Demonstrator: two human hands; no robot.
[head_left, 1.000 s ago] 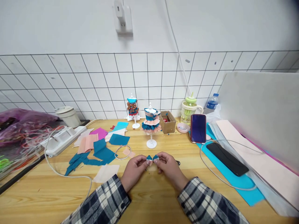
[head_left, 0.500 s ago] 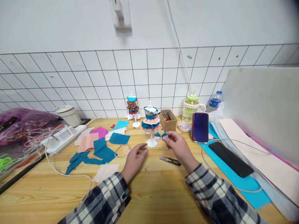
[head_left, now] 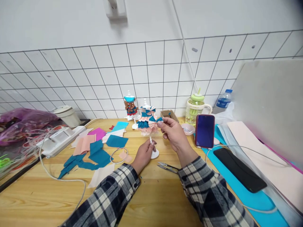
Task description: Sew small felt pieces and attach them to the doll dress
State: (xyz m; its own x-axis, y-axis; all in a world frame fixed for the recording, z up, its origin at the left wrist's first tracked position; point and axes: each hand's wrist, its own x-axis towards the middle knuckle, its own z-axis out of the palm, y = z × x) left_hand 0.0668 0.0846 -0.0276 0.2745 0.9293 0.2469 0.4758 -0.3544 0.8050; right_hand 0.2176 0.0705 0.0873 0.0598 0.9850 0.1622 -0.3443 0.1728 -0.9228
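A small white dress-form stand (head_left: pixel 154 154) wears a ruffled paper dress (head_left: pixel 143 124) in teal and pale pink. My left hand (head_left: pixel 144 154) is closed around the stand's thin post, just above its round base, and the form leans to the left. Pinched in my right hand (head_left: pixel 174 130) is a teal and pink paper bow (head_left: pixel 155 121), held in front of the dress's skirt; whether it touches the skirt I cannot tell. Thread snips (head_left: pixel 168 167) lie on the table below my right hand.
Teal paper scraps (head_left: pixel 100 154) and a wire ring (head_left: pixel 119 155) lie to the left. Behind stand a second dressed form (head_left: pixel 130 108) and a cardboard box (head_left: pixel 169 114). On the right are a phone (head_left: pixel 204 130), a green-lidded jug (head_left: pixel 197 107) and a black case (head_left: pixel 240 169).
My left hand has taken hold of the stand's post and the form now tilts. My right hand has brought the bow up in front of the skirt. The view has shifted slightly.
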